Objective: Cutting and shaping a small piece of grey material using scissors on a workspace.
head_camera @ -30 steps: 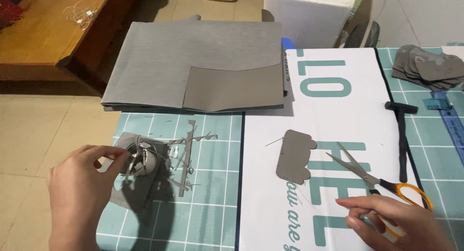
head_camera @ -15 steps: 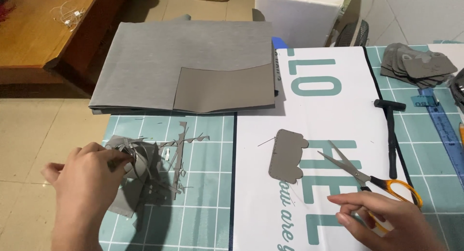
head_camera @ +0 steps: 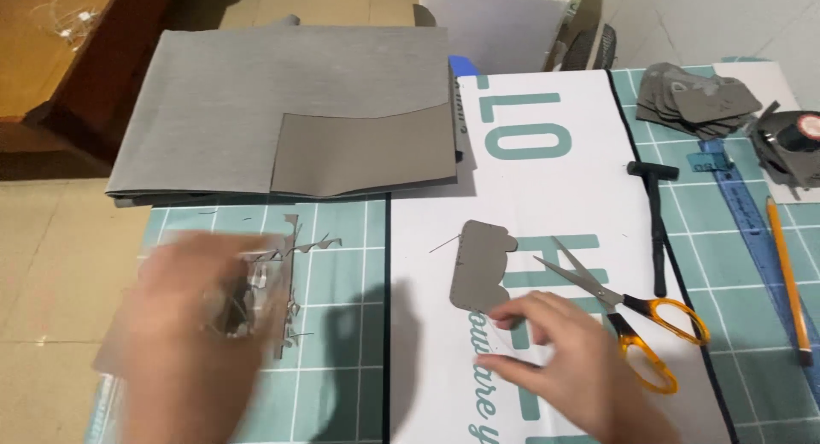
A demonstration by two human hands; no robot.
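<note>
The left hand (head_camera: 192, 324), blurred, lies over a pile of grey offcut strips (head_camera: 286, 282) on the green cutting mat (head_camera: 342, 324); I cannot tell whether it grips them. The right hand (head_camera: 572, 367), fingers spread and holding nothing, touches the lower edge of the grey cut-out piece (head_camera: 478, 273), probably to pin it flat on the white printed sheet (head_camera: 555, 188); orange-handled scissors (head_camera: 632, 311) lie just beside, handy for trimming.

Cut piece (head_camera: 478, 269) left of scissors (head_camera: 628, 311), fabric stack (head_camera: 282, 119) behind
</note>
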